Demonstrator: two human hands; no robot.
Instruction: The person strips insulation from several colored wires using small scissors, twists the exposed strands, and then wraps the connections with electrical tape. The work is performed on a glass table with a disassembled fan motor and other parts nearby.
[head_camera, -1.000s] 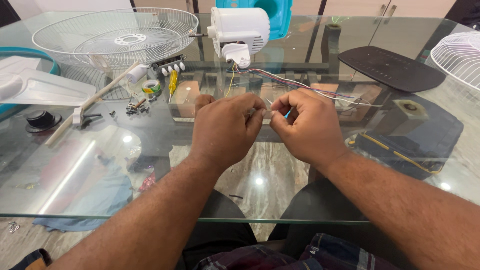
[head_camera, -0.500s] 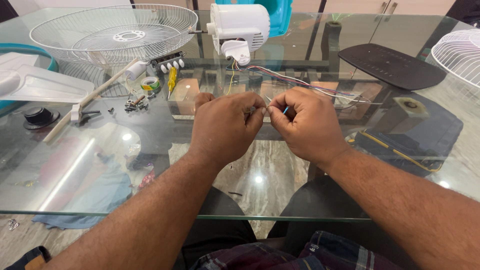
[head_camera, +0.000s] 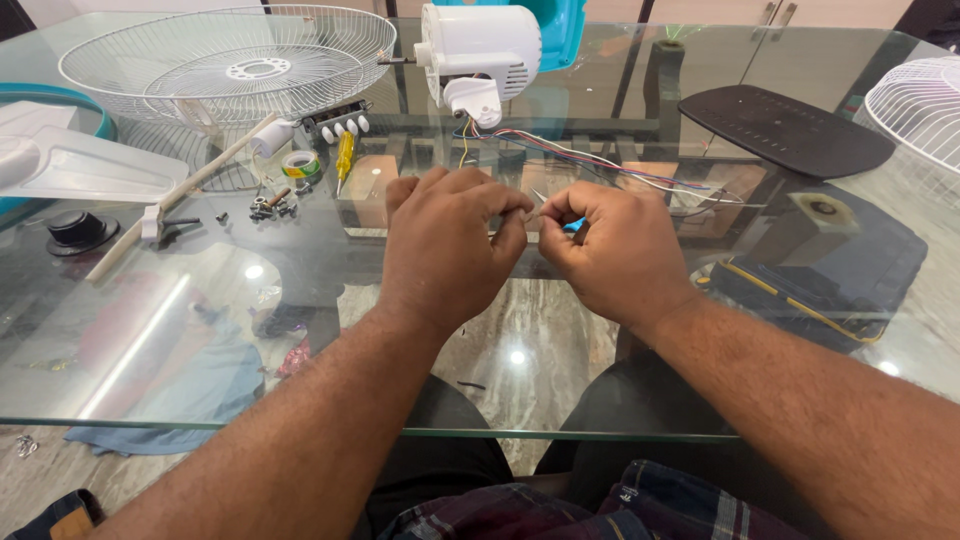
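1. Left hand (head_camera: 445, 245): its grip is pinched shut on thin wires (head_camera: 600, 160), above the glass counter (head_camera: 200, 330).
2. Right hand (head_camera: 615, 250): its grip is pinched on the same wires, fingertips almost touching the left hand's.
3. The wires run back to the white fan motor (head_camera: 480, 55).
4. A wire fan guard (head_camera: 230, 70) lies at far left.

One camera, worn on the head, looked forward and down from close above the glass table (head_camera: 150, 330). Both forearms entered from the bottom edge; the fan motor (head_camera: 480, 50) sat at the far top. No second view existed.
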